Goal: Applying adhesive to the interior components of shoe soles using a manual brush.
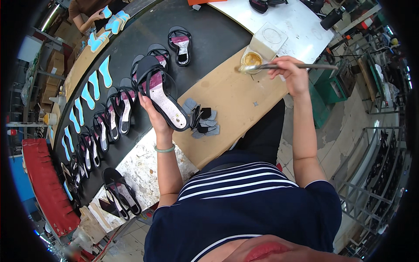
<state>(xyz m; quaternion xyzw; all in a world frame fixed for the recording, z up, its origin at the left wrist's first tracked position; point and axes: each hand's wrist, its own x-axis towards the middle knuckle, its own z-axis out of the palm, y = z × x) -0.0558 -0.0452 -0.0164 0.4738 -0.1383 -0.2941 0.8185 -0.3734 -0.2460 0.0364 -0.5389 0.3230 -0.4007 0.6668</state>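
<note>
Striped shirt (244,209) below, left hand (155,118) grips sandal (163,98), its insole marks (177,118) unreadable, right hand (292,76) pinches brush (321,66).

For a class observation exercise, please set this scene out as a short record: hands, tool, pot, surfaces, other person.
Left hand: holds a black sandal
Right hand: holds a brush
Pot: yellowish inside; brush tip at its near edge, contact unclear
Cardboard: grey pieces on it
Black table: sandals and blue insoles
Co-worker's hand: holds a blue piece
</note>
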